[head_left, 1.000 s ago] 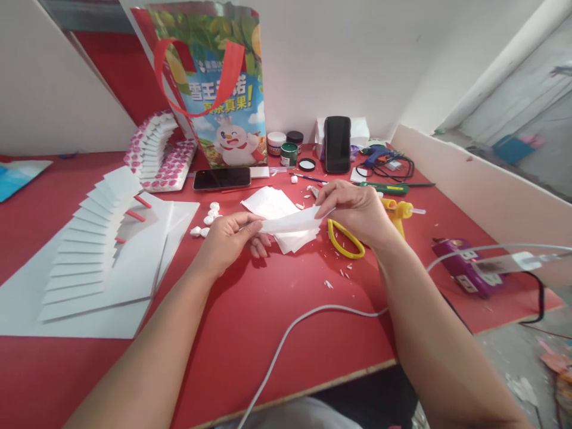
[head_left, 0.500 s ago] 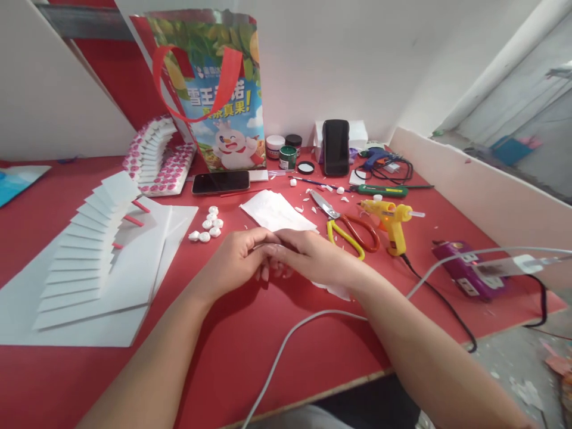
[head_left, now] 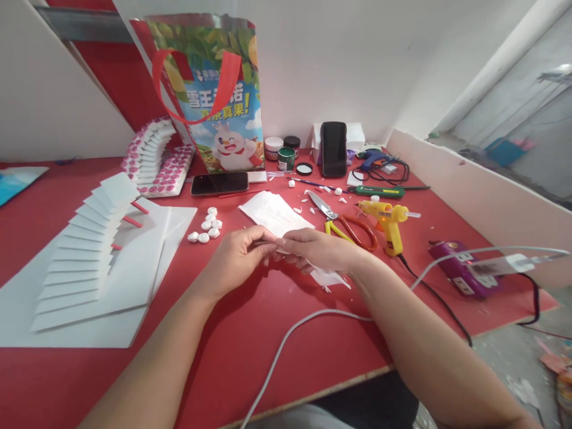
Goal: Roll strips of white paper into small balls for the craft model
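Observation:
Both hands meet over the red table (head_left: 268, 339), at the near edge of a white sheet (head_left: 274, 211). My left hand (head_left: 243, 253) is closed, its thumb and index finger pinched together. My right hand (head_left: 317, 250) is closed too, its fingertips against those of my left hand. A sliver of something pale shows between the fingertips, too small to make out. Beneath my right hand lies a crumpled white piece (head_left: 328, 277). To the left sits a small cluster of white twisted pieces (head_left: 210, 225). Red-and-yellow-handled scissors (head_left: 324, 205) lie just beyond my right hand.
A fanned white step model (head_left: 78, 256) stands on boards at left. A tall printed bag (head_left: 227, 119), a flat phone (head_left: 218, 183) and paint jars (head_left: 286, 158) are behind. At right are a yellow glue gun (head_left: 386, 223), a purple box (head_left: 465, 271) and a white cable (head_left: 292, 333).
My hands have drawn slightly apart from their overlapped clasp, and the fingertips now meet in a pinch. More of the crumpled white piece shows under my right hand.

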`<state>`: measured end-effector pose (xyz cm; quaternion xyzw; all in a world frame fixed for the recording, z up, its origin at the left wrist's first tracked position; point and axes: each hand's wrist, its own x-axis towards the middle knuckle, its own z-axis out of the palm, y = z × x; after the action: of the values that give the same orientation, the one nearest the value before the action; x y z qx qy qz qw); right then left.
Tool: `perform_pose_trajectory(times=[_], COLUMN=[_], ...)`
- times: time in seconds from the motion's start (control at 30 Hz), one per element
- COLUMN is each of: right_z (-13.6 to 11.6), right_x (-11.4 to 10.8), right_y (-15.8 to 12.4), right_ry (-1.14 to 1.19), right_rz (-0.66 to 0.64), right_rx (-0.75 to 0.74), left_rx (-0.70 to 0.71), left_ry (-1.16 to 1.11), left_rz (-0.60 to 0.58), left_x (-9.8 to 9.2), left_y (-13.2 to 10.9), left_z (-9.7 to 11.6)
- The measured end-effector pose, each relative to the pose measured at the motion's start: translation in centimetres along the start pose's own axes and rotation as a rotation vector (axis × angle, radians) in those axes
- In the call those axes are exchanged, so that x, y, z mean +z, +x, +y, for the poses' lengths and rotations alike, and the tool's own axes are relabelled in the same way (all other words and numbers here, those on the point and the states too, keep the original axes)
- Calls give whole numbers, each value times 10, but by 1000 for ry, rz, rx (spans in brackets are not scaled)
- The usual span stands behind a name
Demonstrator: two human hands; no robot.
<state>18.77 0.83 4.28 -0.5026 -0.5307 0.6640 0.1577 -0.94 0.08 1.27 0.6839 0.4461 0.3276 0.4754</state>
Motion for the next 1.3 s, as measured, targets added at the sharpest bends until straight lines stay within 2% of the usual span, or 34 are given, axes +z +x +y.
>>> perform_pose_trajectory(times=[0.37,0.43,0.6,0.67,0.73,0.77,0.87,0.97,1.03,1.1,1.3], right_z=[4,4,1,0,0,0,-1,-2,-2,0,5], right_x=[-4,-3,1,3,4,5,4,2,1,1,2], right_y=[4,5,7,8,8,9,8,6,5,4,7], right_ry=[142,153,260,279,213,140,-126,-253,-277,-311,-445], right_rz=[-87,-80,-81,-78,-28,15,138,138,91,57,105], right_rx=[-59,-62,-5,-11,-60,-93,-190,-266,-312,-356,-385], left_rx=[45,108,397,431,359,277,-36,-274,-364,-387,-385], left_ry=[46,135,472,504,402,293,-182,-541,-611,-601,-459], left_rz=[38,61,133,168,175,161,100,-2,-113,-185,-223], left_x=[0,1,3,5,6,6,5,3,3,4,3], left_y=[-1,-1,-1,-1,-1,0,3,6,7,6,2], left_z=[5,4,-2,-2,-2,-1,1,2,2,2,4])
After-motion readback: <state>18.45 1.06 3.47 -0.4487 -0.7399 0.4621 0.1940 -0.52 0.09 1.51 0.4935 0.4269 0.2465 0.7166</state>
